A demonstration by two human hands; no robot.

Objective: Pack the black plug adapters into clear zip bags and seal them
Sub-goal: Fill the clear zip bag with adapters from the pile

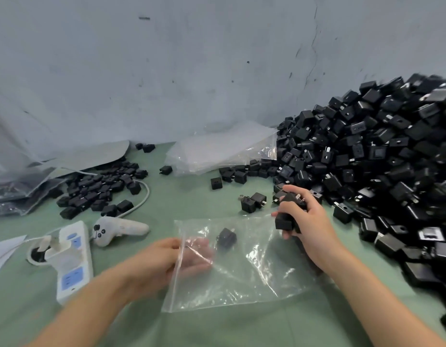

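A clear zip bag [244,276] lies on the green table in front of me, its mouth toward the left. One black plug adapter [226,238] sits inside it. My left hand [164,261] holds the bag's open edge, with fingers reaching into the mouth. My right hand [307,221] hovers over the bag's right corner and grips a couple of black adapters [288,216]. A huge heap of black adapters [382,171] fills the right side.
A stack of empty clear bags [222,151] lies by the wall. A smaller pile of adapters [102,189] and filled bags [14,194] sit at the left. A white power strip [72,261] and a white controller [119,229] lie near my left arm.
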